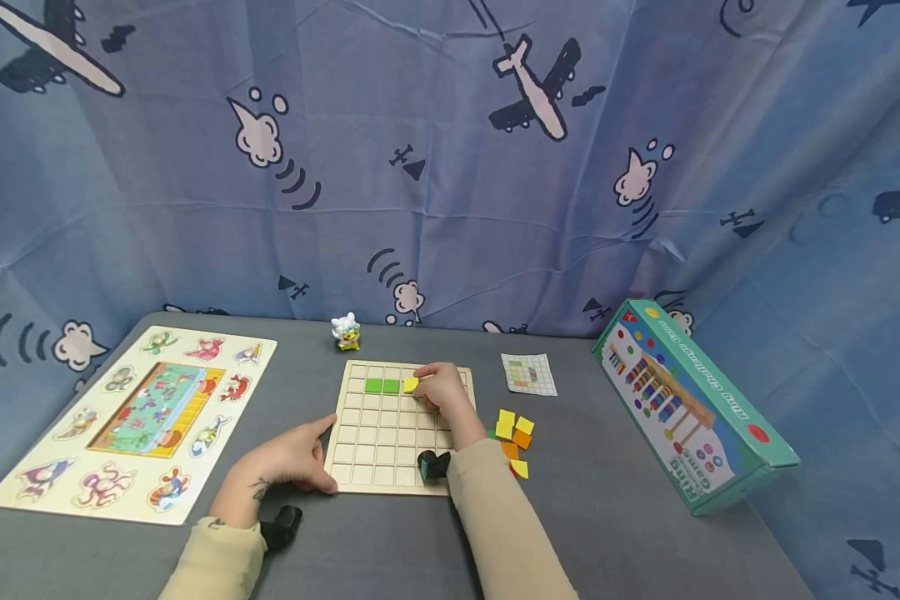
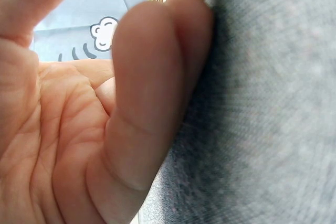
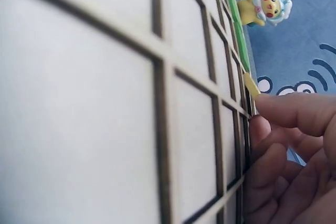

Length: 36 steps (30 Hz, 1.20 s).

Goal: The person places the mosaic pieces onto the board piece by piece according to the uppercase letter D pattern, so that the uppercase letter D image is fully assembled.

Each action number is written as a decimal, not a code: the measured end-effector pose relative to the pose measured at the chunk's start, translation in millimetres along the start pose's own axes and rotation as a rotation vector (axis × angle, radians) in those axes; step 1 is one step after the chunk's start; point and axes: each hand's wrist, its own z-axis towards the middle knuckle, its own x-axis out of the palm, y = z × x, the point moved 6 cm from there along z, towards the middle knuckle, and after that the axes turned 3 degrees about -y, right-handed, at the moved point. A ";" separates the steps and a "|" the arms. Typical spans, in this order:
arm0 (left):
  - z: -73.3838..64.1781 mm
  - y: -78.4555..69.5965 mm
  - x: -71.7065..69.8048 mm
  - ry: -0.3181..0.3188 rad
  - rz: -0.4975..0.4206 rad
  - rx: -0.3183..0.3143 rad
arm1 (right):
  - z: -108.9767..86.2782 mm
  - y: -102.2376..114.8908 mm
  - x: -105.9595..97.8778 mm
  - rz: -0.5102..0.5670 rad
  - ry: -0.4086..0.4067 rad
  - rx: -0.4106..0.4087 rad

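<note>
A wooden grid board [image 1: 375, 454] lies flat on the grey table. In its upper rows sit green square tiles [image 1: 373, 385]. Just right of them my right hand [image 1: 444, 392] pinches a yellow square tile [image 1: 410, 385]. The right wrist view shows that yellow tile [image 3: 251, 84] at the fingertips, tilted and close to the end of the green row [image 3: 239, 32]. My left hand [image 1: 288, 456] rests at the board's left edge, with a finger at the side and the thumb near the lower corner. In the left wrist view its fingers [image 2: 144, 87] touch the board's edge.
Loose yellow and orange tiles [image 1: 523, 439] lie right of the board, partly behind the right sleeve. A pattern card [image 1: 528, 374] sits beyond them. A toy figure [image 1: 346, 332] stands behind the board, a puzzle board [image 1: 217, 483] lies left, and a green box [image 1: 697, 408] stands right.
</note>
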 end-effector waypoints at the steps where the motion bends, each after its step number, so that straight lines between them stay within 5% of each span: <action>1: 0.0 0.1 0.0 -0.003 0.000 -0.004 | 0.1 0.2 0.4 -0.014 -0.001 0.000; 19: 0.5 1.2 0.4 -0.006 0.008 -0.008 | 1.6 2.1 1.5 -0.195 -0.036 0.007; 27: -0.2 0.0 0.3 -0.006 0.019 -0.003 | -6.6 1.1 -4.0 -0.048 0.075 -0.023; 36: -0.7 -2.4 -0.5 0.028 0.021 0.003 | -18.5 0.7 -23.5 0.021 0.111 -0.051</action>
